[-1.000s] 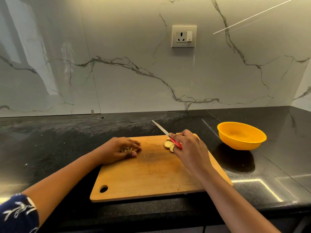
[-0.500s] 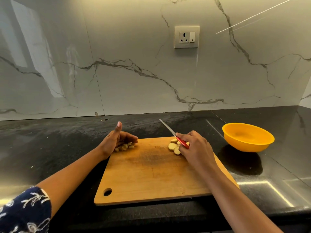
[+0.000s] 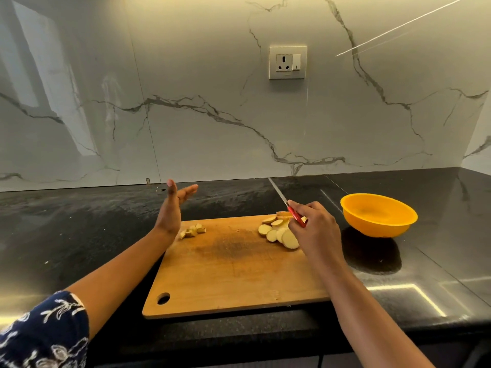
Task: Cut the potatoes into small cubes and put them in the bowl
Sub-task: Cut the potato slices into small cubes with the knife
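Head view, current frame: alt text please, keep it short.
A person's right hand grips a red-handled knife beside potato slices on a wooden cutting board; the open left hand hovers above a few potato cubes at the board's far-left corner. A yellow bowl sits on the black counter to the right, apparently empty.

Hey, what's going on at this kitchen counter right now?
A person is cutting potatoes on a wooden cutting board. The right hand grips a red-handled knife, its blade pointing toward the wall, next to a pile of round potato slices. The left hand hovers open above a small heap of potato cubes near the board's left edge. Nothing shows in the yellow bowl on the right.
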Demonstrator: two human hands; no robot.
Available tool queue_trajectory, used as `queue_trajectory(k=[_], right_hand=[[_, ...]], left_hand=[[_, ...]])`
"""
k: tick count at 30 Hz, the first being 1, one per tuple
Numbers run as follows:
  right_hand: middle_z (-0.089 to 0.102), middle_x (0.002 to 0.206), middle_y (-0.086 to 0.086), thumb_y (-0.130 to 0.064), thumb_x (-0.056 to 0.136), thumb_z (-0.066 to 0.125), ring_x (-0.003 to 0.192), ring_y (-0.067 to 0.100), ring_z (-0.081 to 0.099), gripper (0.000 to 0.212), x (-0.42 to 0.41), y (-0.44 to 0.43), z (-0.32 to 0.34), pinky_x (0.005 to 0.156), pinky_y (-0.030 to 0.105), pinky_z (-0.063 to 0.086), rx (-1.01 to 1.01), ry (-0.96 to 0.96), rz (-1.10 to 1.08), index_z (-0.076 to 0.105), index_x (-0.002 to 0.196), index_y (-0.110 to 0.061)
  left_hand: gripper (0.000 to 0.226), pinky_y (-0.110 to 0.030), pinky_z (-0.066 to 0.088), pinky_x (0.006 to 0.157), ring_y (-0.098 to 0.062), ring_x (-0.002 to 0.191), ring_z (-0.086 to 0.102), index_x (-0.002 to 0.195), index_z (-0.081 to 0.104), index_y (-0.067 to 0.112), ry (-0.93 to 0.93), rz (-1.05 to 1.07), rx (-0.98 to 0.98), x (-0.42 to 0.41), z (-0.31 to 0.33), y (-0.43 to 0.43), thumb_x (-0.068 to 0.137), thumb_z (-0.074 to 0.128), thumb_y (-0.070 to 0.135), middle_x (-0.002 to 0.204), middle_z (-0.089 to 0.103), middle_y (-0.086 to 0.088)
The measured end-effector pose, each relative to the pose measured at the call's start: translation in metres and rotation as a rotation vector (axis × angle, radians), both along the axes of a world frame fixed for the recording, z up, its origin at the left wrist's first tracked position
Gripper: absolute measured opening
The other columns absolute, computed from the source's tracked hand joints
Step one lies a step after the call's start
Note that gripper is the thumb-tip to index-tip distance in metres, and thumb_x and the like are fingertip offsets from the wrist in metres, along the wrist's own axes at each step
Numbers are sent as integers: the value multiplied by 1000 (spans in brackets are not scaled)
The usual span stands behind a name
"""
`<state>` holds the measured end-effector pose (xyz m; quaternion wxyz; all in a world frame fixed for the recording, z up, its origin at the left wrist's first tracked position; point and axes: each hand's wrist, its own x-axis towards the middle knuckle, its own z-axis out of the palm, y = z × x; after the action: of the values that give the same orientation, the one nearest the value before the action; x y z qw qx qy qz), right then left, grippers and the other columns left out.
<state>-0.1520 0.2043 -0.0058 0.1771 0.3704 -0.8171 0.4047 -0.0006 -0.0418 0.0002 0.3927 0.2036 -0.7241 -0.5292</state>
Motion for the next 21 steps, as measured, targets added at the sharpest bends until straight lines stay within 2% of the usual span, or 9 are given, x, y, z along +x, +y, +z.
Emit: queue_trajectory(k=[2,5,8,10,14,21], right_hand=[[48,96,-7,-24,89,65,83,6,46,46,-5,4,1,60,16,36,-22,-25,-30,53,133,-25],[53,102,-2,-23,88,65,87,6,45,47,-11,8,2,67,19,38,-58,-65,-71,53,133,-23],[56,108,1,-23,89,64,89,6,45,46,-15,10,1,67,18,37,-75,-90,-94,54,134,-23],[56,107,1,-24,89,64,88,7,47,46,-16,10,0,67,19,38,-68,-97,-94,54,134,-24],[55,107,-1,-25,90,62,88,6,47,46,-15,10,-1,69,19,38,-34,-90,-92,52,134,-26],[54,107,-2,-27,90,62,88,5,45,46,-16,10,-1,70,18,38,-29,-98,-93,51,135,-27]], left_hand=[[73,-37,21,109,-18,131,42,124,57,27,-81,34,-195,-1,4,0,83,21,75,137,52,-3],[34,-28,39,95,-22,118,54,124,55,28,-338,-74,-466,-12,12,19,92,50,39,129,58,-2],[32,-24,36,96,-4,112,46,124,57,28,-617,-231,-733,-34,16,52,92,57,30,126,55,7],[39,-25,33,98,-2,110,40,130,54,26,-708,-269,-756,-51,15,67,92,58,33,125,52,9],[44,-25,36,100,-12,123,48,133,50,24,-663,-291,-668,-78,17,75,91,58,34,134,54,3],[34,-27,42,99,-12,111,56,123,58,18,-774,-426,-521,-113,24,72,90,61,14,120,62,-1]])
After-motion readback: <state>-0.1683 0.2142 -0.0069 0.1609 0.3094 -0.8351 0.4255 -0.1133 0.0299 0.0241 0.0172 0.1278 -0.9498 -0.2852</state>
